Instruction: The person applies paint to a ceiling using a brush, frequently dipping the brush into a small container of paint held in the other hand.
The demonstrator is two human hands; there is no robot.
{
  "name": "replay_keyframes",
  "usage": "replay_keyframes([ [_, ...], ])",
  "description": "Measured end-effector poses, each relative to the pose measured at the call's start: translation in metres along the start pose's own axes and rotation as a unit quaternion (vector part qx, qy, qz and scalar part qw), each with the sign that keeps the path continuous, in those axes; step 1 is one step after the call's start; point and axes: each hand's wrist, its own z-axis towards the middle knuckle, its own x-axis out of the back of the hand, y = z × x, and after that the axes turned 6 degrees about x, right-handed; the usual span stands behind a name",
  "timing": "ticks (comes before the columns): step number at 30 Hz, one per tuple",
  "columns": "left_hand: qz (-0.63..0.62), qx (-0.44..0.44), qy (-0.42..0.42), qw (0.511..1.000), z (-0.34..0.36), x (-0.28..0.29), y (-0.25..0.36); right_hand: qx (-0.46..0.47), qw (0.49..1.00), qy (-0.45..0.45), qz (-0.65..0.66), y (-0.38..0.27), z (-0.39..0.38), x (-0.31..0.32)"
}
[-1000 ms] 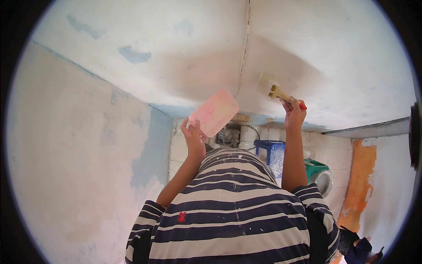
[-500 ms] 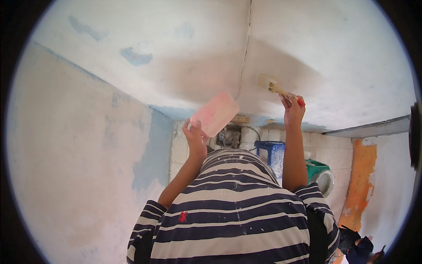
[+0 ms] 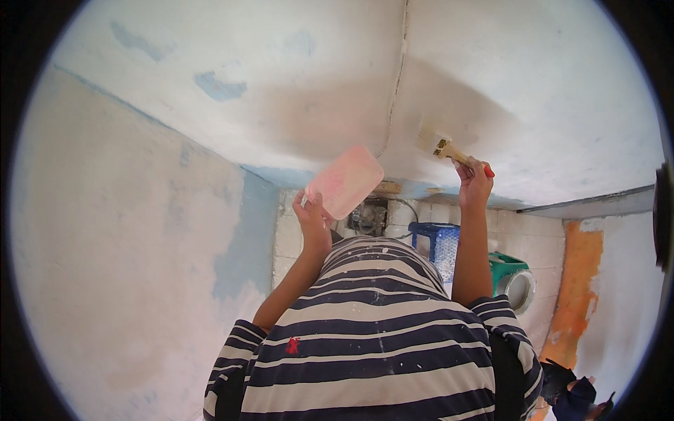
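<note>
Your left hand [image 3: 314,216] angled inward, pinching the near end of a pink container [image 3: 345,182], your right hand [image 3: 476,184] reaching forward, pinching a brush [image 3: 456,154] by its handle, tip apparently touching the wall [image 3: 512,77] ahead

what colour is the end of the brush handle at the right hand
Red; the handle end shows best in the head view.

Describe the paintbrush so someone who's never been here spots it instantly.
Find the striped shirt, then follow the right forearm up to the right hand, in front of the pale wall. Pinched there is the paintbrush, its bristles pointing to the picture's upper left. Its red handle tip sets it apart from the pink container in the left hand.
</note>
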Motion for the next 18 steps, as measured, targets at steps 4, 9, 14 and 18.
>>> replay_keyframes([
  [4, 0.010, 0.001, -0.012, 1.000, -0.002, -0.003, -0.002, 0.017, 1.000, -0.014, 0.022, -0.001, 0.001, -0.011],
  [9, 0.006, -0.009, 0.003, 1.000, -0.003, -0.004, -0.001, 0.009, 1.000, 0.008, 0.019, -0.002, -0.008, -0.011],
  [14, 0.017, -0.017, 0.015, 1.000, 0.003, 0.012, -0.012, -0.059, 0.997, -0.009, -0.057, 0.009, -0.032, 0.012],
  [18, 0.164, -0.107, -0.011, 0.981, 0.010, 0.042, -0.032, -0.065, 0.995, -0.029, -0.071, 0.007, -0.048, 0.018],
])
